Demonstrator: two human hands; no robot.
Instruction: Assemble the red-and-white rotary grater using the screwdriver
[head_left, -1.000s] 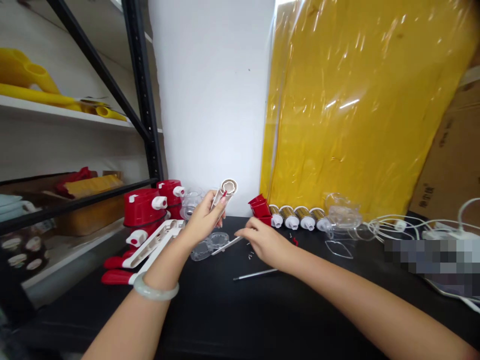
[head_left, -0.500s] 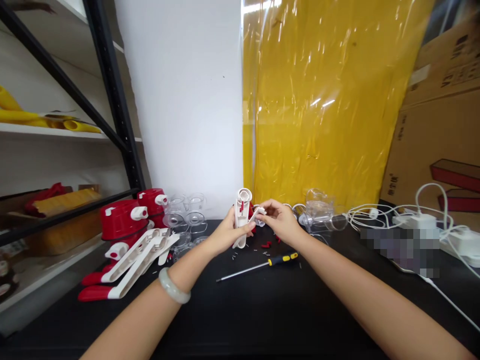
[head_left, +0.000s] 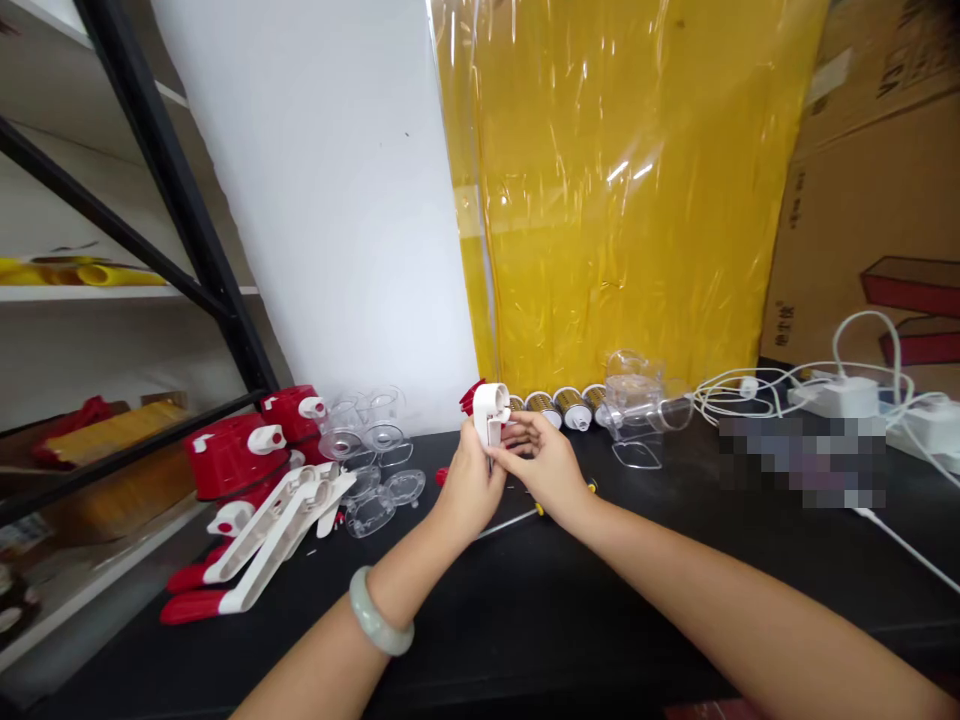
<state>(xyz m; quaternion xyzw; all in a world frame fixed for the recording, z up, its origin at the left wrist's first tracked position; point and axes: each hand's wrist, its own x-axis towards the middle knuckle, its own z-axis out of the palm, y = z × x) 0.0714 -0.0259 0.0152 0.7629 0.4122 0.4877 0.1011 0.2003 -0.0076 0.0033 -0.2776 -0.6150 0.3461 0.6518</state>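
Note:
In my left hand [head_left: 466, 480] is a white plastic handle [head_left: 491, 398] with a rounded, hollow end, held upright above the table. A red end [head_left: 471, 396] shows behind it, and my fingers hide its lower part. My right hand [head_left: 546, 468] is closed at the right side of the handle, fingertips pinched on a small white cover piece that is mostly hidden. Below both hands lies a screwdriver [head_left: 514, 522], its black and yellow grip partly covered by my right wrist.
At left stand red grater bodies [head_left: 232, 455], with white handles with red grips [head_left: 259, 565] before them. Clear plastic parts [head_left: 382, 440] stand beside these. Several grater drums [head_left: 571, 408] line the back, near a clear hopper [head_left: 634, 395]. White cables and chargers [head_left: 847, 400] lie right.
My hands have drawn together, and the small white piece is now against the handle. The handle has turned, showing its rounded end edge-on. The camera view has shifted and tilted.

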